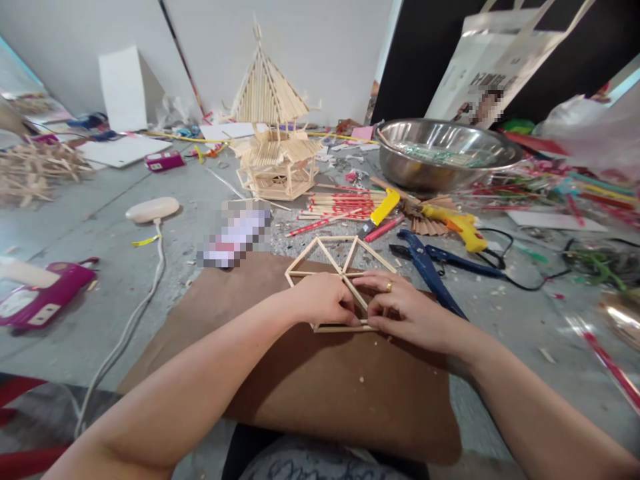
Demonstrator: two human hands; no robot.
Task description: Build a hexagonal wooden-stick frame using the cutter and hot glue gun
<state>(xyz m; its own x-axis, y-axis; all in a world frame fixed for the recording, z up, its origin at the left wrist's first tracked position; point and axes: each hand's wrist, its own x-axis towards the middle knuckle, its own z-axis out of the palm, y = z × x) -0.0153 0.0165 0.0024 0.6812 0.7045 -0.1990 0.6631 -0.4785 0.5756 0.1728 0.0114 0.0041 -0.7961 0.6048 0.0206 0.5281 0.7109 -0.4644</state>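
Note:
A hexagonal frame of thin wooden sticks (318, 243) with spokes meeting at its middle lies on a brown board (320, 387). My left hand (323, 300) reaches over the frame's left half, fingers curled down and closed at its near side. On the near right part, my right hand (405, 303), with a ring on one finger, pinches at the same near edge. The fingertips of both hands are close together by a stick there. Parts of the frame's right side and near spokes are hidden under the hands.
Behind stands a wooden-stick pavilion model (275, 133). Blue pliers (425, 260), a yellow utility knife (384, 208), a yellow glue gun (457, 227) and red-marked sticks (345, 203) lie beyond the frame. A steel basin (445, 157) stands back right; a white corded power strip (153, 209) lies left.

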